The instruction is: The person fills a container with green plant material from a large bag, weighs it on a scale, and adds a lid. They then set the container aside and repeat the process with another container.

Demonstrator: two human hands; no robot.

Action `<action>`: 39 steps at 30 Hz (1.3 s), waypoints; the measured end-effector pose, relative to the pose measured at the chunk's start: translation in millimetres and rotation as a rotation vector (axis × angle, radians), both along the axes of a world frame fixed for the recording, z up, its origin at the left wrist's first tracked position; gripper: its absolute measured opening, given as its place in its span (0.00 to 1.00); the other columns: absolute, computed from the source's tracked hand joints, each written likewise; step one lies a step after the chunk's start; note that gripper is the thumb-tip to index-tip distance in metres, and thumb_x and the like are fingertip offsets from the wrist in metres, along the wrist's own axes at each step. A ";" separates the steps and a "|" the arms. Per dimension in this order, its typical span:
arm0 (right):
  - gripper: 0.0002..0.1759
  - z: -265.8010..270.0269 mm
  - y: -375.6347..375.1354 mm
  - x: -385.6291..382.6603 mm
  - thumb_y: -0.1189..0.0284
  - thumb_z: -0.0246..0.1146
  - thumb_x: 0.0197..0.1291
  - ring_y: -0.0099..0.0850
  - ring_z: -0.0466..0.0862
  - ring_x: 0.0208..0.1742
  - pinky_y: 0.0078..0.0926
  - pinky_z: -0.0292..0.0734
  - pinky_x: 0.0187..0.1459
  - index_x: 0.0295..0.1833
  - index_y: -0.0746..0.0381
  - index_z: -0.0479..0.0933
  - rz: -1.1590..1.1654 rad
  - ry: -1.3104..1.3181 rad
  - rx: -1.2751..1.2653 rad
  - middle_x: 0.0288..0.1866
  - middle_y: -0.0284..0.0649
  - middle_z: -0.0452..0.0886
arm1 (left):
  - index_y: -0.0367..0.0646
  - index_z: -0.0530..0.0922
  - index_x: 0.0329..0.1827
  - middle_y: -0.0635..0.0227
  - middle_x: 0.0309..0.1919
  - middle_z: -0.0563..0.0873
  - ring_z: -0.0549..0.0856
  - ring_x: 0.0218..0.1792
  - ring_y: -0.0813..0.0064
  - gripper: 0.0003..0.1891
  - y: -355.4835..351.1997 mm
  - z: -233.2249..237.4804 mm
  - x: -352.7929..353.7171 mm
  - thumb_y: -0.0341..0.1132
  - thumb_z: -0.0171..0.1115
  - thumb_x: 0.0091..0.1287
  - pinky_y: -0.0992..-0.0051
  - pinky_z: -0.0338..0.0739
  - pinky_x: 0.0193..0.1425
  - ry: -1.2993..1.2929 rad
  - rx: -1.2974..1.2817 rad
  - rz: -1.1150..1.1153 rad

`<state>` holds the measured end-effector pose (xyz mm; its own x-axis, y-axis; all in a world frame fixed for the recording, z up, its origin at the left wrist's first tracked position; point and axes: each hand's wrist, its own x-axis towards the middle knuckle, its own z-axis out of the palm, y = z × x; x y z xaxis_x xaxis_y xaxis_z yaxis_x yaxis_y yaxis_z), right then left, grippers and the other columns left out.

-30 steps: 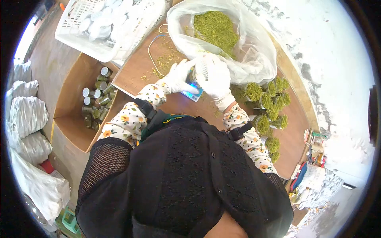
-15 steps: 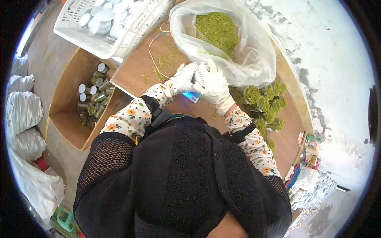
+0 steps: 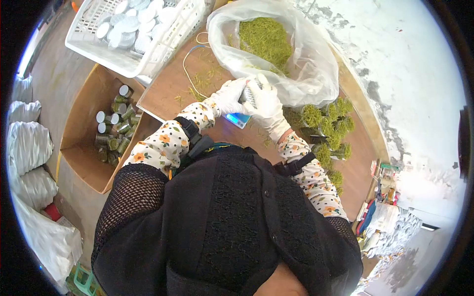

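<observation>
Both gloved hands meet over the brown table, closed around a pale round jar lid (image 3: 250,96) with a dotted top. My left hand (image 3: 230,97) grips its left side, while my right hand (image 3: 267,104) wraps the other side. Whether a jar sits under the lid is hidden by the gloves. Just below the hands lies a small device (image 3: 238,120) with a lit blue display. Beyond them a clear plastic bag (image 3: 322,79) stands open, with yellow-green dried strands (image 3: 266,42) inside. Right of my right hand are several open jars (image 3: 328,126) overflowing with the same strands.
A white plastic basket (image 3: 140,70) of round lids (image 3: 123,30) is at upper left. Below it, a cardboard box (image 3: 81,140) contains several capped jars (image 3: 114,120). A thin cable (image 3: 185,67) and loose strands lie on the table (image 3: 163,96). White sacks (image 3: 30,143) line the far left.
The view has shifted slightly. Both hands stay together on the lid, with only a small change in how they are turned.
</observation>
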<state>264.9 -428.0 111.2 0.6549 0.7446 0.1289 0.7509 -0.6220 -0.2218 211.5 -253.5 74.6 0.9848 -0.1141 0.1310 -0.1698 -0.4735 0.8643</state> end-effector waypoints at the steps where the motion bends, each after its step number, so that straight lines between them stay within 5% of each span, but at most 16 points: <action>1: 0.39 4.6 -0.1 2.7 0.59 0.68 0.54 0.59 0.72 0.66 0.50 0.71 0.66 0.72 0.57 0.69 -0.026 0.032 0.006 0.74 0.57 0.65 | 0.42 0.57 0.79 0.50 0.71 0.71 0.68 0.73 0.52 0.58 4.0 -7.8 4.7 0.49 0.81 0.45 0.59 0.57 0.79 -0.092 -0.044 -0.023; 3: 0.38 8.2 -16.2 22.4 0.65 0.68 0.56 0.54 0.71 0.69 0.45 0.66 0.71 0.72 0.60 0.68 -0.018 0.114 0.349 0.73 0.53 0.67 | 0.41 0.48 0.82 0.51 0.75 0.67 0.65 0.76 0.54 0.61 12.3 -13.2 7.6 0.47 0.81 0.51 0.63 0.59 0.79 -0.116 -0.263 0.026; 4: 0.37 23.5 -18.3 24.8 0.68 0.67 0.57 0.51 0.70 0.71 0.43 0.64 0.73 0.73 0.62 0.67 -0.014 0.157 0.518 0.73 0.51 0.68 | 0.41 0.51 0.82 0.58 0.79 0.61 0.61 0.78 0.58 0.52 13.2 -1.1 7.4 0.50 0.73 0.61 0.61 0.58 0.80 -0.034 -0.467 0.097; 6: 0.39 67.3 -22.7 16.0 0.76 0.63 0.59 0.38 0.64 0.76 0.35 0.56 0.76 0.78 0.62 0.61 0.051 0.479 0.810 0.75 0.44 0.65 | 0.46 0.55 0.81 0.62 0.76 0.66 0.66 0.75 0.62 0.42 24.1 42.4 2.6 0.54 0.64 0.70 0.60 0.66 0.75 0.608 -1.269 -0.133; 9: 0.35 98.6 -20.7 5.7 0.75 0.58 0.64 0.34 0.64 0.75 0.33 0.57 0.76 0.78 0.62 0.60 0.117 0.442 0.797 0.75 0.42 0.64 | 0.50 0.60 0.79 0.66 0.72 0.71 0.68 0.73 0.67 0.36 7.6 60.9 -3.1 0.56 0.58 0.74 0.61 0.72 0.69 0.596 -1.689 -0.361; 12: 0.28 103.8 -22.0 9.1 0.68 0.56 0.71 0.32 0.70 0.70 0.33 0.64 0.72 0.75 0.61 0.63 0.015 0.516 0.991 0.72 0.41 0.68 | 0.50 0.62 0.78 0.65 0.68 0.75 0.70 0.71 0.67 0.32 -21.0 80.4 6.0 0.51 0.57 0.75 0.62 0.69 0.71 0.181 -1.317 0.007; 17: 0.26 107.3 -33.6 24.2 0.53 0.56 0.74 0.32 0.81 0.58 0.33 0.77 0.61 0.65 0.61 0.69 -0.217 0.980 1.393 0.63 0.42 0.78 | 0.49 0.68 0.71 0.59 0.60 0.76 0.75 0.60 0.56 0.47 -24.0 133.5 0.2 0.36 0.82 0.43 0.61 0.69 0.69 -0.691 -0.235 0.134; 19: 0.23 121.9 -31.4 12.9 0.55 0.56 0.74 0.32 0.83 0.55 0.32 0.80 0.58 0.62 0.62 0.72 -0.178 1.170 1.430 0.56 0.43 0.82 | 0.52 0.70 0.69 0.59 0.61 0.75 0.73 0.62 0.53 0.46 -16.2 138.9 0.2 0.36 0.83 0.42 0.60 0.70 0.69 -0.769 -0.071 -0.021; 24: 0.21 114.7 -35.9 19.5 0.60 0.56 0.73 0.31 0.83 0.55 0.32 0.78 0.59 0.60 0.64 0.74 -0.308 1.061 1.381 0.54 0.44 0.83 | 0.52 0.73 0.67 0.58 0.61 0.75 0.74 0.62 0.51 0.45 -1.1 141.3 10.7 0.36 0.84 0.41 0.59 0.73 0.65 -0.844 0.056 -0.198; 25: 0.21 111.6 -33.4 18.9 0.60 0.55 0.74 0.31 0.83 0.55 0.31 0.78 0.60 0.61 0.65 0.74 -0.301 1.004 1.406 0.55 0.44 0.83 | 0.47 0.68 0.71 0.55 0.65 0.72 0.76 0.64 0.57 0.43 0.9 137.2 17.3 0.34 0.80 0.50 0.63 0.71 0.69 -0.894 0.033 -0.198; 28: 0.19 100.3 -23.1 14.8 0.66 0.56 0.75 0.31 0.81 0.57 0.29 0.74 0.63 0.62 0.68 0.75 -0.138 0.702 1.495 0.63 0.45 0.81 | 0.45 0.63 0.73 0.57 0.66 0.70 0.74 0.66 0.65 0.35 -13.3 126.6 7.5 0.35 0.70 0.64 0.65 0.71 0.69 -0.317 -0.654 -0.139; 32: 0.14 110.9 -12.1 1.1 0.70 0.58 0.70 0.33 0.79 0.60 0.32 0.74 0.63 0.56 0.64 0.80 -0.150 0.356 1.378 0.63 0.42 0.81 | 0.46 0.63 0.72 0.61 0.57 0.78 0.80 0.58 0.70 0.27 -29.4 116.7 4.6 0.38 0.60 0.73 0.65 0.77 0.63 -0.245 -0.819 0.036; 33: 0.13 117.3 -8.5 -3.7 0.71 0.61 0.68 0.34 0.79 0.61 0.33 0.74 0.63 0.54 0.62 0.82 -0.150 0.287 1.319 0.63 0.42 0.81 | 0.49 0.68 0.68 0.63 0.53 0.82 0.84 0.52 0.70 0.21 -32.3 131.1 -1.7 0.42 0.56 0.75 0.63 0.83 0.52 0.039 -1.055 0.135; 36: 0.16 164.0 -12.8 -25.6 0.73 0.67 0.53 0.42 0.79 0.60 0.37 0.75 0.61 0.49 0.54 0.83 0.307 -0.439 0.369 0.64 0.42 0.80 | 0.51 0.72 0.65 0.64 0.52 0.84 0.86 0.50 0.68 0.18 -6.8 112.6 -6.9 0.46 0.53 0.76 0.63 0.85 0.40 0.847 -1.568 -0.125; 37: 0.20 162.9 -15.3 -28.1 0.71 0.70 0.41 0.47 0.79 0.59 0.38 0.77 0.59 0.45 0.50 0.82 0.433 -0.477 0.294 0.64 0.42 0.79 | 0.51 0.74 0.64 0.64 0.52 0.85 0.86 0.50 0.67 0.18 -2.2 97.7 -9.9 0.46 0.53 0.76 0.61 0.86 0.39 0.898 -1.483 -0.202; 39: 0.15 183.4 -21.5 -37.1 0.71 0.70 0.44 0.44 0.79 0.59 0.41 0.79 0.55 0.40 0.52 0.79 0.762 -0.344 0.262 0.62 0.42 0.79 | 0.57 0.72 0.67 0.67 0.57 0.82 0.84 0.52 0.62 0.26 -0.4 86.9 -17.8 0.57 0.57 0.71 0.46 0.81 0.47 0.913 -1.253 -0.559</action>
